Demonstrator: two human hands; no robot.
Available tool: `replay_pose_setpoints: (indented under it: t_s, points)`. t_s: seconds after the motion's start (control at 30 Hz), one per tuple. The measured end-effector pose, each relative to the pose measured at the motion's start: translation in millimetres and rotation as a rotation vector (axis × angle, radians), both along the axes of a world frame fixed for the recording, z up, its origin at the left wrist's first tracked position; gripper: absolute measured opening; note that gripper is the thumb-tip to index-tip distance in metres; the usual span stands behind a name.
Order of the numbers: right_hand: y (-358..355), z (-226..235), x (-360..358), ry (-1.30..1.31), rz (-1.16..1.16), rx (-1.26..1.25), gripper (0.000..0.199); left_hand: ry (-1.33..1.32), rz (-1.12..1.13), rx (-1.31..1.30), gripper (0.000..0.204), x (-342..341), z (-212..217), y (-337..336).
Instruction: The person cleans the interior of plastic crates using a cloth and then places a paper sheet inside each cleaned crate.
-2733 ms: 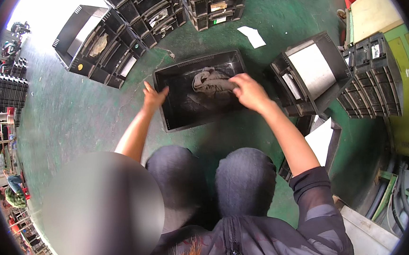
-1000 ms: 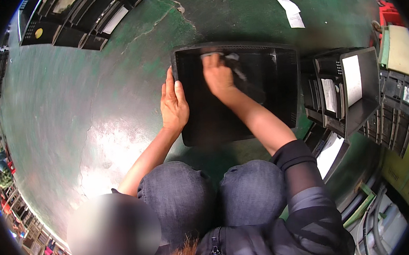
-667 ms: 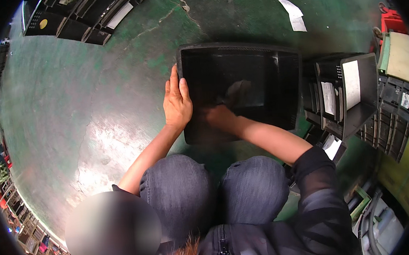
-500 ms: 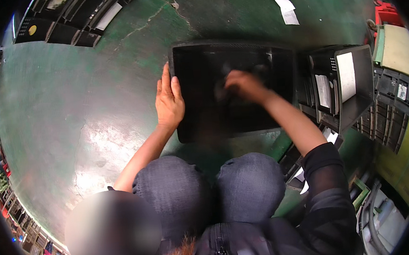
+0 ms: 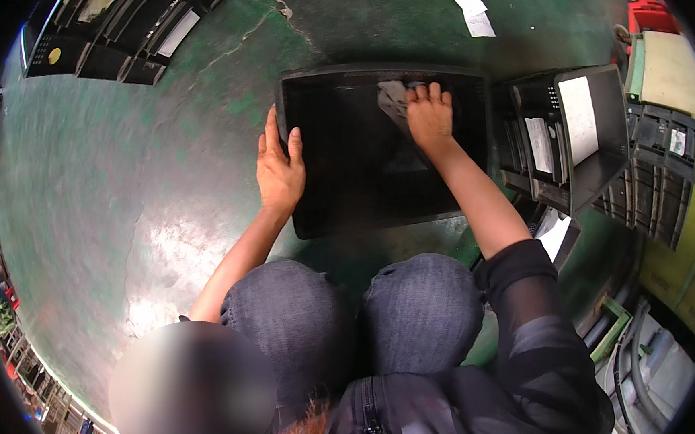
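Note:
A shallow black plastic bin lies on the floor in front of my knees, its inside facing up. My left hand grips its left side wall, with the fingers along the outside and the thumb over the rim. Inside the bin, toward the far right, my right hand presses a grey rag against the bottom. The rag sticks out to the left of the curled fingers. Part of it is hidden under the hand.
Black bins with white paper sheets stand close on the right. More black bins are stacked at the far left. Loose white papers lie on the green floor. A red object sits at the far right.
My right hand, blurred before, has moved farther away and slightly right inside the bin, and the grey rag shows clearly. My left hand stays on the bin's left wall.

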State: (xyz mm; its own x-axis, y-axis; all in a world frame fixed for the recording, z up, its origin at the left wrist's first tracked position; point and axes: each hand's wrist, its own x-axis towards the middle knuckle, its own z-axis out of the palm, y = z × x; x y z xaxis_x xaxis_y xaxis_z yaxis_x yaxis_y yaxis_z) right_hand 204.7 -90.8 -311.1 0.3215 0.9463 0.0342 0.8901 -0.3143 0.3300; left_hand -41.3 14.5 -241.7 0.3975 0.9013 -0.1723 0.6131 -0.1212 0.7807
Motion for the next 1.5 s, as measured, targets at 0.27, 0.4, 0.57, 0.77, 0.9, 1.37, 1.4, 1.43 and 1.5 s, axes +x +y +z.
replay_pose_setpoints:
  t_s: [0.27, 0.4, 0.57, 0.77, 0.9, 1.37, 1.4, 1.43, 1.5]
  points:
    - [-6.9, 36.7, 19.5, -0.026, -0.078, -0.495, 0.021, -0.065, 0.015, 0.018, 0.048, -2.1, -8.9, -0.8]
    - [-53.6, 47.0, -6.9, 0.392, -0.299, -0.618, 0.018, -0.048, 0.011, -0.077, 0.05, 0.7, -0.8, -2.0]
    - [-74.6, 38.3, -50.9, 0.614, -0.189, -0.643, 0.015, -0.042, -0.009, 0.047, 0.052, -7.5, -10.0, -1.2]
    - [1.1, -2.2, -154.1, 0.843, 0.394, -0.311, 0.016, -0.037, -0.056, 0.029, 0.052, 3.0, -2.4, -3.3]
    - [-38.9, -6.1, -120.9, 0.85, 0.428, -0.206, 0.024, -0.02, -0.071, 0.087, 0.052, 7.1, 0.1, -0.2]
    - [19.6, 63.6, 19.2, 0.457, -0.016, 0.567, 0.022, -0.018, -0.059, -0.026, 0.058, 5.2, 18.1, -3.6]
    - [51.6, 63.8, -19.9, 0.506, 0.095, 0.556, 0.022, -0.007, -0.074, -0.008, 0.06, 1.1, 10.3, -3.2]
    - [80.2, 63.7, -58.8, 0.512, 0.217, 0.56, 0.023, 0.02, -0.064, -0.003, 0.059, -5.7, 5.5, -5.5]
    - [131.3, 75.6, -120.0, 0.568, 0.318, 0.462, 0.025, 0.011, -0.046, 0.021, 0.058, -7.8, -7.4, -8.0]
